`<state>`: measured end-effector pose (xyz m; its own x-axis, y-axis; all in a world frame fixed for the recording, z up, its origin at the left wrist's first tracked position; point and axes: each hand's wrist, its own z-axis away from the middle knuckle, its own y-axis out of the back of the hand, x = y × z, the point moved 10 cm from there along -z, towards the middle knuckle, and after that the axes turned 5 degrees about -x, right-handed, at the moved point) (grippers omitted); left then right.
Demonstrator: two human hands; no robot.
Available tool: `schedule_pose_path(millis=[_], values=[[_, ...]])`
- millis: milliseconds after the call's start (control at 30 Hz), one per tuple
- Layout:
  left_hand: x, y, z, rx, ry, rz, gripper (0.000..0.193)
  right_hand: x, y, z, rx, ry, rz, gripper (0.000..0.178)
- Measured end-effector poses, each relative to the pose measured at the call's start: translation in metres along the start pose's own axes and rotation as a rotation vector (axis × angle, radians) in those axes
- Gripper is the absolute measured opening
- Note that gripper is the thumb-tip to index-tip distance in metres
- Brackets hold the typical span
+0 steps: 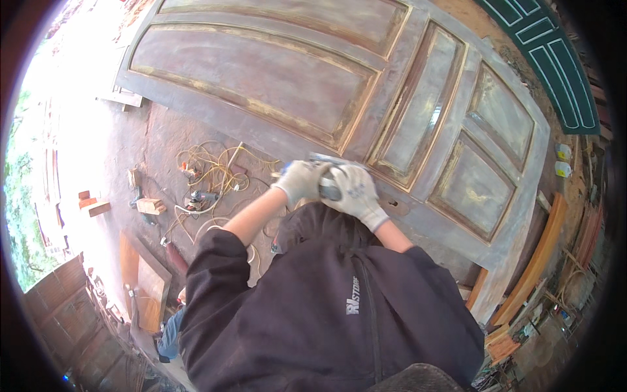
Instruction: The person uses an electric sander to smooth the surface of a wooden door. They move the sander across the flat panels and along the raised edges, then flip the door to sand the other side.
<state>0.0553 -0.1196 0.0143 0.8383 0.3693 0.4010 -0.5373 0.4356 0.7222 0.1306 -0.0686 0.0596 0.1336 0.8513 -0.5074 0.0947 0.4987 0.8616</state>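
A large panelled wooden door (251, 81), greyish and worn brown along its mouldings, lies flat before me. At its near edge, both my hands wear pale work gloves and close around a grey and dark power tool (330, 190) that looks like a sander. My left hand (302, 180) grips its left side. My right hand (354, 189) wraps over its top and right side. A flat metallic plate shows just beyond my fingers, against the door's edge. The gloves hide most of the tool's body. A lock cutout (394, 204) in the door lies right of my right hand.
Yellow and white cords (219, 168) tangle on the floor at left, beside another power tool (200, 198) and wooden blocks (151, 206). A dark green panelled door (555, 72) stands at far right. Long boards (537, 261) and clutter line the right side.
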Motion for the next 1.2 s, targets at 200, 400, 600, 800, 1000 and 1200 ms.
schedule_pose_path(millis=[200, 400, 600, 800, 1000, 1200], values=[[0.130, -0.049, -0.062, 0.044, -0.279, -0.083, 0.052, 0.068, 0.050, 0.109, 0.072, -0.162, 0.111, 0.073], [0.152, -0.071, -0.074, 0.182, -0.338, 0.023, 0.050, 0.089, 0.051, 0.135, 0.091, -0.174, 0.126, 0.074], [0.004, -0.015, -0.025, -0.027, -0.101, 0.105, 0.056, 0.019, 0.012, 0.005, 0.097, -0.037, 0.003, 0.064], [-0.187, 0.050, 0.027, -0.044, 0.097, 0.028, 0.072, -0.073, -0.053, -0.162, 0.119, 0.052, -0.115, 0.058], [-0.373, 0.065, 0.098, -0.105, 0.278, -0.208, 0.072, -0.164, -0.113, -0.300, 0.085, 0.221, -0.093, 0.055], [-0.355, 0.080, 0.087, -0.173, 0.432, -0.198, 0.073, -0.154, -0.126, -0.304, -0.104, 0.131, -0.089, 0.059]])
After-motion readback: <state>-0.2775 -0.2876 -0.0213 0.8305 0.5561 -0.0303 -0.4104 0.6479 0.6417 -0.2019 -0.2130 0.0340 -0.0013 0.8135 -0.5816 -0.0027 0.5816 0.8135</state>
